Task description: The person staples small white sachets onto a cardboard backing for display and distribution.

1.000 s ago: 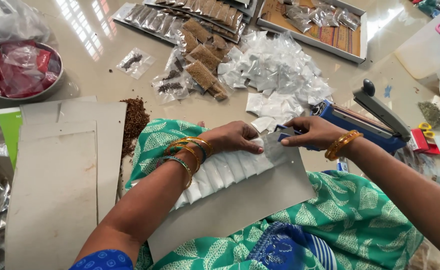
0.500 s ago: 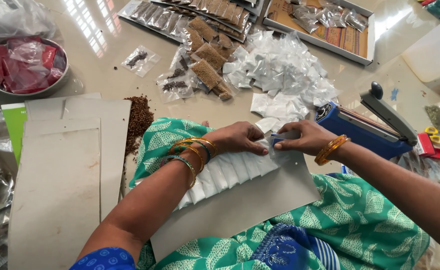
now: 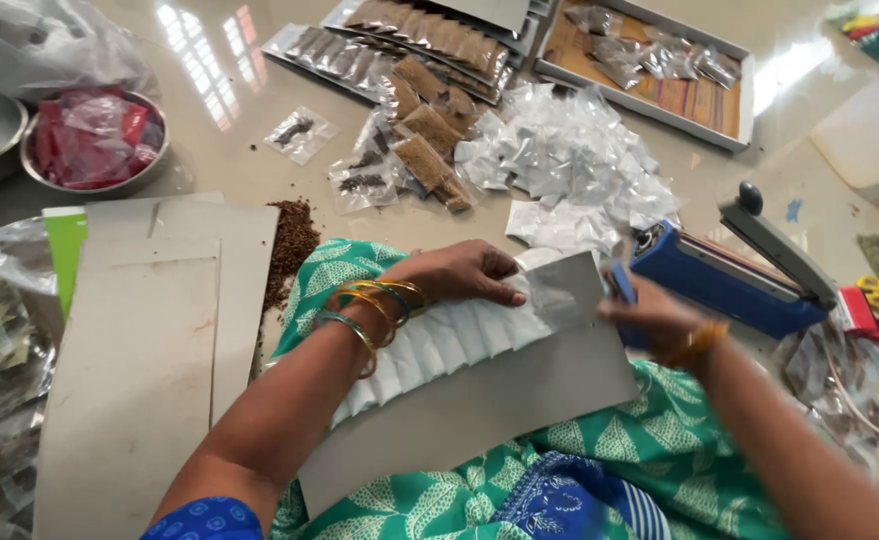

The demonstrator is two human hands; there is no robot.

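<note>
A grey cardboard sheet (image 3: 499, 400) lies across my lap on green patterned cloth. A row of overlapping white sachets (image 3: 439, 345) runs along its upper edge. My left hand (image 3: 459, 275), with gold and green bangles at the wrist, presses down on the far end of that row, its fingers on the last sachet. My right hand (image 3: 654, 320) is blurred at the sheet's right corner. Its fingers are closed on a small blue tool (image 3: 620, 283).
A blue heat sealer (image 3: 729, 285) stands just right of my right hand. Beyond the sheet lie a heap of white sachets (image 3: 579, 165), brown-filled packets (image 3: 424, 150), a tray (image 3: 649, 100) and loose brown seeds (image 3: 289, 235). Stacked cardboard (image 3: 149, 330) and a steel bowl (image 3: 94, 185) are at left.
My right hand has drawn away from the sachet row, rightward to the sheet's corner, with the blue tool. My left hand stays on the sachets.
</note>
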